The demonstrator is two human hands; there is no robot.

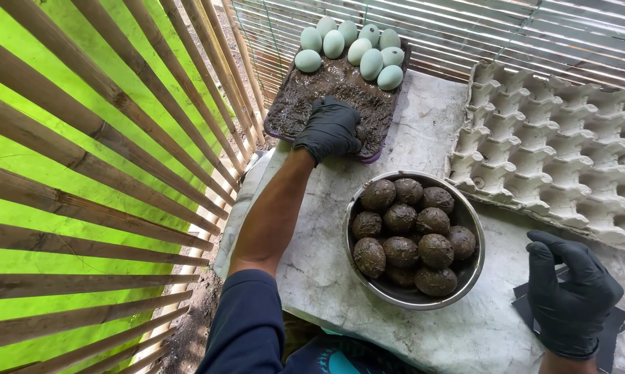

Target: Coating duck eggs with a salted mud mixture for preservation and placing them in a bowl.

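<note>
Right hand [572, 298] spread open, left hand [329, 129] pressing mud [312, 93]

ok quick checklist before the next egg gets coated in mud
1. Clean pale eggs left at the tray's far end: ok.
2. Mud in the tray: ok, plenty.
3. Left hand gloved, on the mud: ok.
4. Right hand gloved and free: ok, resting on dark sheets.
5. Room in the metal bowl: not ok, nearly full of coated eggs.
6. Egg carton empty: ok.

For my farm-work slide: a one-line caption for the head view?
Gloved left hand presses mud in a tray of pale eggs beside a bowl of mud-coated eggs.
</note>
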